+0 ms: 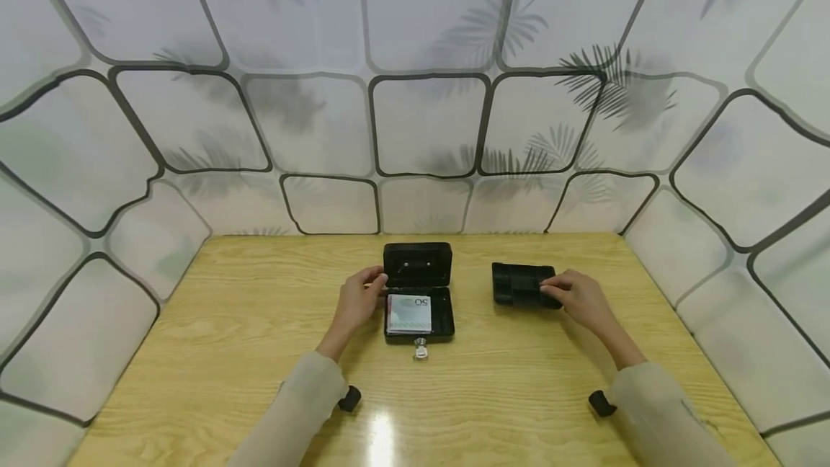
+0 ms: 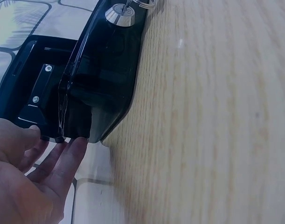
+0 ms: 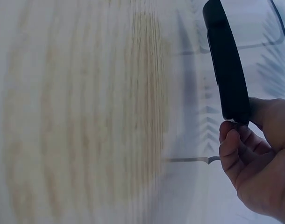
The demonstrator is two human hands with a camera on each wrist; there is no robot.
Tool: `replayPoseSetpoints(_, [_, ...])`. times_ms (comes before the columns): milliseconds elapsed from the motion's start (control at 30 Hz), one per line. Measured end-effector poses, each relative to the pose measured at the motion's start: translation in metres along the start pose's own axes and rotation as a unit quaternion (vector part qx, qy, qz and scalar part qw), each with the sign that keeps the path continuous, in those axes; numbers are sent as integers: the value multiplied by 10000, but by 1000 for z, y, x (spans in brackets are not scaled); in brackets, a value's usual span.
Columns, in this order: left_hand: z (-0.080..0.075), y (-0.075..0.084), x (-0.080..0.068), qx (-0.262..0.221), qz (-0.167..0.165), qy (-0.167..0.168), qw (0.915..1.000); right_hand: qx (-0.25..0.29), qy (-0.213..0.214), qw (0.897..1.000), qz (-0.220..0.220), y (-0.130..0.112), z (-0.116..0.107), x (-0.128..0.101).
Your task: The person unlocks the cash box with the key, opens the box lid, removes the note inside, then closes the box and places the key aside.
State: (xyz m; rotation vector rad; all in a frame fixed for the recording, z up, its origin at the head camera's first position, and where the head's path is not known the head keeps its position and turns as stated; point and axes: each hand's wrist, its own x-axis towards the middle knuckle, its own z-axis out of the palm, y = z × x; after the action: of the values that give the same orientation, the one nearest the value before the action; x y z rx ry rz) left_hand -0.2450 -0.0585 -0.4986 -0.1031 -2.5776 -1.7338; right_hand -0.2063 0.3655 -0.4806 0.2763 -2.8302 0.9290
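Observation:
A small black cash box (image 1: 443,337) stands on the table with its lid (image 1: 417,254) raised at the back. Inside, on the left, lies a stack of banknotes (image 1: 409,313), the top one marked 50. A key with a ring (image 1: 421,353) sits in the front lock (image 2: 120,15). My left hand (image 1: 358,300) touches the box's left side near the hinge, fingers fairly straight and thumb by the lid's edge. To the right, my right hand (image 1: 581,299) pinches the right end of a black wallet (image 1: 519,285) between thumb and fingers; in the right wrist view it shows edge-on.
The wooden table (image 1: 480,395) ends at a patterned curtain (image 1: 428,128) that rises behind it and along both sides. Black bands (image 1: 350,398) are worn at both wrists, by the sleeves.

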Motion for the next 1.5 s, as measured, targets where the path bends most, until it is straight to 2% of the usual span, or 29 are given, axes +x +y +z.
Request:
replayPoseSetpoints(100, [0, 1, 0, -33, -46, 5, 10000, 212, -91, 9997, 21, -1, 7, 11])
replayPoseSetpoints(333, [0, 1, 1, -168, -108, -66, 9998, -62, -30, 9996, -258, 1, 24, 32])
replayPoseSetpoints(600, [0, 2, -1, -491, -263, -148, 9983, -133, -38, 9994, -304, 2, 40, 47])
replayPoseSetpoints(733, [1, 2, 0, -560, -276, -178, 9979, -78, -81, 9995, -309, 1, 44, 52])
replayPoseSetpoints(1133, [0, 1, -2, -552, -251, -163, 9980, -115, -372, 9992, 34, -6, 47, 61])
replayPoseSetpoints(1500, [1, -1, 0, -549, -189, -96, 9983, 31, -424, 9989, 202, -9, 49, 63])
